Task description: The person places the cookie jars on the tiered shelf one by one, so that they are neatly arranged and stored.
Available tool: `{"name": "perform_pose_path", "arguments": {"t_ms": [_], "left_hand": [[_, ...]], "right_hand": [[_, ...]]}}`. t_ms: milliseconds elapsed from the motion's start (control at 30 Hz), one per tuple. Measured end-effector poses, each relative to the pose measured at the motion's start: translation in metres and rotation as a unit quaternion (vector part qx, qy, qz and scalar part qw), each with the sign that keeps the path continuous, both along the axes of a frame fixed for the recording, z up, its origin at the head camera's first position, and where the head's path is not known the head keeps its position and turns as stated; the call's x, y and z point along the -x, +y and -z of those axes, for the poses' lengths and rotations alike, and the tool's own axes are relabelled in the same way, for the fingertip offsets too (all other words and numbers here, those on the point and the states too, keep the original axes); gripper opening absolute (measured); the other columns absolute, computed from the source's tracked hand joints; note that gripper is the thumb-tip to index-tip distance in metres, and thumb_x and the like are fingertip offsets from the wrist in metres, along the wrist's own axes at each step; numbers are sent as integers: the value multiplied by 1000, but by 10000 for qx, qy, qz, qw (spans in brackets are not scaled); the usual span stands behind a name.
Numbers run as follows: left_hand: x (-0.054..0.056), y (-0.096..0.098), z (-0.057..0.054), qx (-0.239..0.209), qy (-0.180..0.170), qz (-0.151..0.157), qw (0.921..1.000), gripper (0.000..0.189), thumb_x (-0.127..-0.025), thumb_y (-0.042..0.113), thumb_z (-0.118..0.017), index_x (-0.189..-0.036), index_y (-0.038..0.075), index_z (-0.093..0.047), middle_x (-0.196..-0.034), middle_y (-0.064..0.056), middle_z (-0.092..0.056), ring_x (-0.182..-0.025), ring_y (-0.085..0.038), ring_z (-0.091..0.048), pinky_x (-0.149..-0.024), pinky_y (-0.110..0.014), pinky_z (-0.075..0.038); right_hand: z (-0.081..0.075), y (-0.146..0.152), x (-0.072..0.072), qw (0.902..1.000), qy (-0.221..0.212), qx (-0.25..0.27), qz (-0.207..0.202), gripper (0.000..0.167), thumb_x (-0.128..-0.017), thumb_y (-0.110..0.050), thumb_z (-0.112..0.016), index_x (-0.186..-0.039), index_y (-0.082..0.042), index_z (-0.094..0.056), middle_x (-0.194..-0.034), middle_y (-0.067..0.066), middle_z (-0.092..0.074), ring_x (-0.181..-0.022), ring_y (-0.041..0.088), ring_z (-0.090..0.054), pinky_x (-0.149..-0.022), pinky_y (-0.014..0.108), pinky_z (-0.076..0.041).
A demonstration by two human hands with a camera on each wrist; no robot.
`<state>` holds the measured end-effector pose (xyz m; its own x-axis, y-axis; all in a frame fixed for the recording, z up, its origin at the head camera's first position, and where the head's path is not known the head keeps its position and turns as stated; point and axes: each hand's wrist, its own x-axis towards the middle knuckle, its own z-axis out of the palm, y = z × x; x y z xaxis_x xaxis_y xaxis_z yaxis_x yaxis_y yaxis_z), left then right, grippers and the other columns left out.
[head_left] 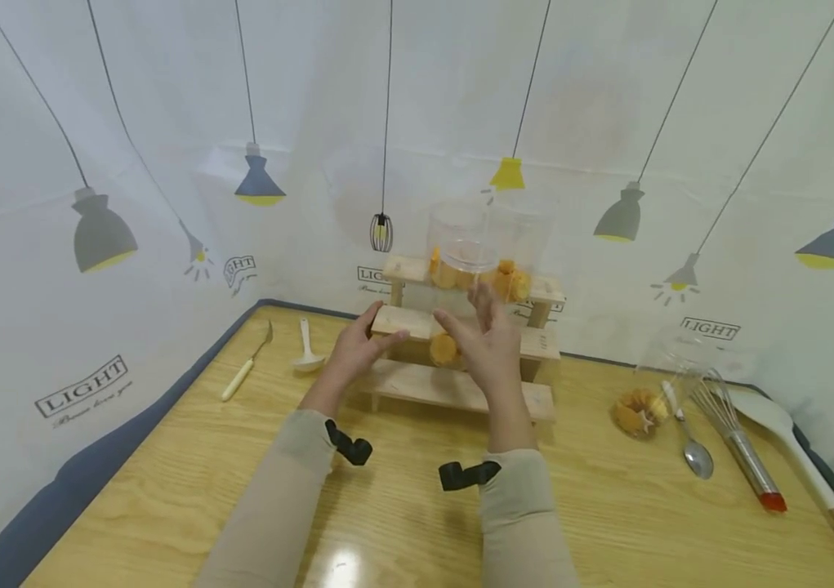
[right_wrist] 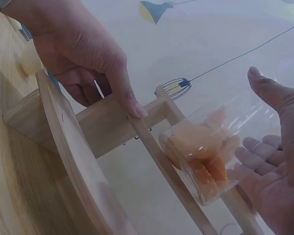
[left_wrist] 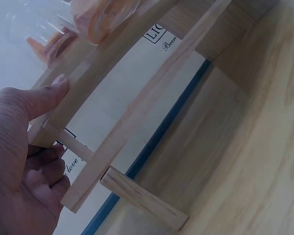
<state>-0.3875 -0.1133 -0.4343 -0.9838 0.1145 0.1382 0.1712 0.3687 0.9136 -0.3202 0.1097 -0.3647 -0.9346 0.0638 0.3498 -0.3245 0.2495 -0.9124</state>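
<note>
Head view shows a clear jar [right_wrist: 198, 156] with orange pieces inside, upright on the middle step of a three-step wooden rack [head_left: 461, 389]. The right hand [head_left: 492, 347] is just beside the jar, its thumb held apart from loosely bent fingers; the grip is spread, and I cannot tell whether any fingertip touches the wall of the jar. The left hand [head_left: 354, 351] pinches the left end of the middle step, thumb on top and fingers bent under the board, as both wrist views show.

Behind, on the top step, two more clear containers [head_left: 519, 245] stand side by side, with orange pieces in the bottom of each. The rack stands on a wooden table [head_left: 394, 523] toward its far edge.

Left of the rack lie a white ladle [head_left: 308, 360] and, farther out, a pale-handled utensil [head_left: 240, 379] with a metal head. To the right, well apart from the rack, is another clear container [head_left: 670, 359] with orange pieces; near it lie a metal spoon [head_left: 697, 459], a whisk [head_left: 747, 457] with a red end and a large white utensil [head_left: 769, 412] with a wooden handle. Behind everything hangs a pale sheet [head_left: 446, 98] printed with lamps and the word LIGHT.
</note>
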Motion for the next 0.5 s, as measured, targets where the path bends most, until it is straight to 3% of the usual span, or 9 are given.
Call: {"name": "perform_pose_path", "arguments": {"t_ms": [167, 500], "left_hand": [[-1, 0, -1, 15, -13, -29, 10000, 104, -81, 65, -74, -161, 22, -25, -158, -9, -40, -141, -31, -42, -112, -47, -40], [1, 0, 0, 53, -68, 11, 10000, 107, -80, 69, -72, -162, 21, -22, -161, -11, -34, -143, -34, -38, -113, -49, -38]], "right_hand": [[2, 2, 1, 9999, 14, -94, -126, 102, -78, -64, -77, -159, -24, -30, -155, -7, -43, -144, 14, -37, -117, 42, -33], [4, 3, 2, 9987, 303, -341, -214, 96, -83, -60, -75, -159, -26, -29, -158, -3, -39, -144, 12, -37, -118, 41, -31]]}}
